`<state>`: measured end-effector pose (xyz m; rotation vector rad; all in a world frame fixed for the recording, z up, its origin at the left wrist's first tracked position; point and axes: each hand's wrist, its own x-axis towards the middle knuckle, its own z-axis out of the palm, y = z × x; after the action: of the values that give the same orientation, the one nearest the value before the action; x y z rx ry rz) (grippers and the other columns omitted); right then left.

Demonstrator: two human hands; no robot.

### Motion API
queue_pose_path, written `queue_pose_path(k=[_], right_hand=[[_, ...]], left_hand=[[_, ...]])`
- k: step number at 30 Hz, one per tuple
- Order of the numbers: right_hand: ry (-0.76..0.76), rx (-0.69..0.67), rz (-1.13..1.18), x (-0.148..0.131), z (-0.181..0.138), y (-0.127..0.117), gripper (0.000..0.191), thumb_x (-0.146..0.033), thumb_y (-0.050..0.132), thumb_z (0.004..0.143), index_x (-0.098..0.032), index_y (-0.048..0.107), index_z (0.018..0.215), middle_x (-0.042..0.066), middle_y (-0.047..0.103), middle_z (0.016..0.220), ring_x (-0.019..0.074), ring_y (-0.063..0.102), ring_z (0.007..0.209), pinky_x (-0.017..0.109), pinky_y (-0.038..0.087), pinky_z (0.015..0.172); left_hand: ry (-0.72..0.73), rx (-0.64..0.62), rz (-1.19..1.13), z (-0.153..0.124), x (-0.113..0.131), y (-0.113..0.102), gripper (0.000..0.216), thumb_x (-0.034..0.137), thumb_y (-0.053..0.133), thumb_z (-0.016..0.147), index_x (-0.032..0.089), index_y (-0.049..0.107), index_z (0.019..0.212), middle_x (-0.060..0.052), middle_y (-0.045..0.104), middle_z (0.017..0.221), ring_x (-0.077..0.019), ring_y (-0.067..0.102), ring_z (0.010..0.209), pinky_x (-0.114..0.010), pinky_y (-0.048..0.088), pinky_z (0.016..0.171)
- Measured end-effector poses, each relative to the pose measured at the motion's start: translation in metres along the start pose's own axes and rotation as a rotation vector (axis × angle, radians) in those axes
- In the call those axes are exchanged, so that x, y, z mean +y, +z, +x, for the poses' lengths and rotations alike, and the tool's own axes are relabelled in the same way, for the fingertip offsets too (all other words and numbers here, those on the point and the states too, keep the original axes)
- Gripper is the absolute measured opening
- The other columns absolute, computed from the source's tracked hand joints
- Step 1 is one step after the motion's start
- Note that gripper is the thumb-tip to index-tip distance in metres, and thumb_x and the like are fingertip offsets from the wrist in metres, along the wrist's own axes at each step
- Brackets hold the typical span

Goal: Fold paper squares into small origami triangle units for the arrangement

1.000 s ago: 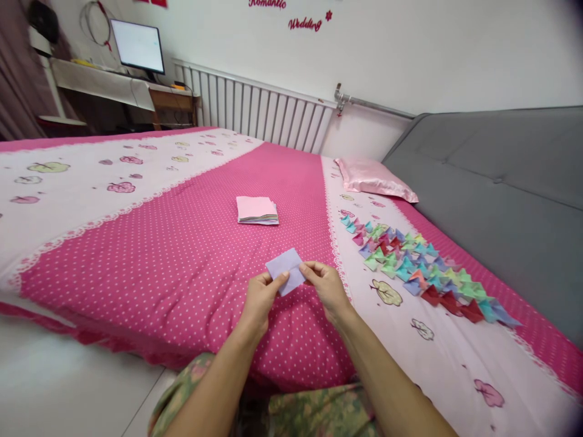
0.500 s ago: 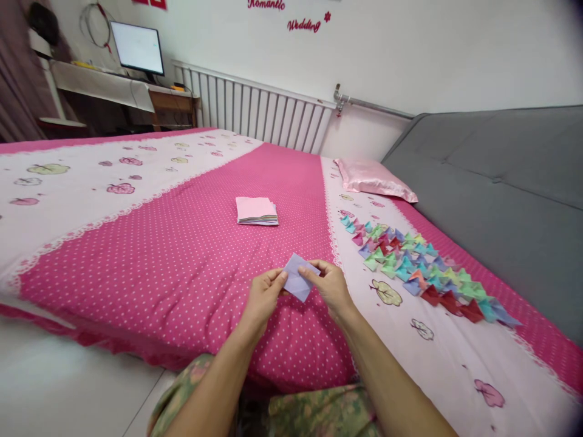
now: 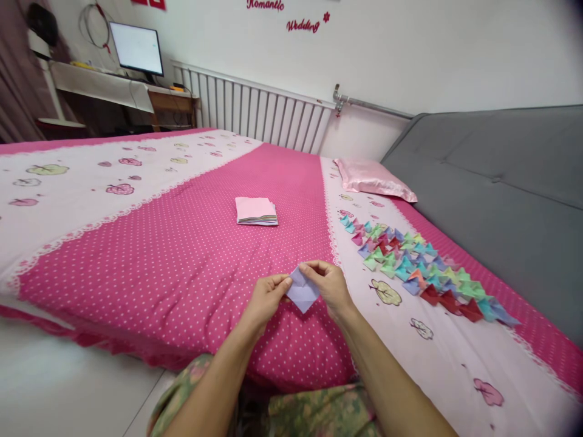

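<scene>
A small purple sheet of origami paper (image 3: 303, 295) with crease lines is held up between my two hands, one corner pointing down. My left hand (image 3: 268, 295) pinches its left corner between thumb and fingers. At the upper right, my right hand (image 3: 330, 284) grips the paper's edge, and its fingers hide part of the top. Farther off on the pink bedspread (image 3: 182, 267) lies a stack of square paper (image 3: 255, 210) with a pink sheet on top. To the right, several folded paper pieces (image 3: 405, 267) in many colours stand in rows.
A pink satin pillow (image 3: 374, 179) rests near the grey headboard (image 3: 501, 164) on the right. Beyond the bed are a white radiator (image 3: 255, 106) and a desk with a monitor (image 3: 137, 48). The bed's near edge is in front of my knees.
The purple paper has moved slightly down and turned in my hands. My right thumb and fingers have shifted up toward its top corner. The stack and folded pieces have stayed put.
</scene>
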<state>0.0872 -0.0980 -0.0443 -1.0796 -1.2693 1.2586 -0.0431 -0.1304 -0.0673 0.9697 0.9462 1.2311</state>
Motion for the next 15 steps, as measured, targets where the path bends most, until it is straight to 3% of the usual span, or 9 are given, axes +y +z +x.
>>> queue_pose_path(k=[10,15], right_hand=[[-0.023,0.056,-0.01,0.0006,0.0005,0.0008,0.024,-0.037,0.067,0.059,-0.014,0.063,0.066,0.0,0.06,0.058,0.0115,0.051,0.051,0.024,0.04,0.05],[0.016,0.072,0.03,0.0038,0.0021,0.0,0.028,-0.036,0.069,0.059,-0.013,0.065,0.074,0.003,0.064,0.067,0.0134,0.056,0.058,0.025,0.043,0.056]], left_hand=[[-0.025,-0.015,0.021,-0.0042,0.0038,0.0024,0.024,0.033,0.062,0.065,0.01,0.067,0.072,-0.005,0.06,0.06,-0.0075,0.048,0.049,-0.018,0.034,0.05],[-0.04,0.004,0.013,-0.0045,0.0055,0.003,0.025,0.032,0.063,0.065,0.01,0.067,0.074,-0.006,0.063,0.062,-0.0074,0.05,0.05,-0.017,0.037,0.051]])
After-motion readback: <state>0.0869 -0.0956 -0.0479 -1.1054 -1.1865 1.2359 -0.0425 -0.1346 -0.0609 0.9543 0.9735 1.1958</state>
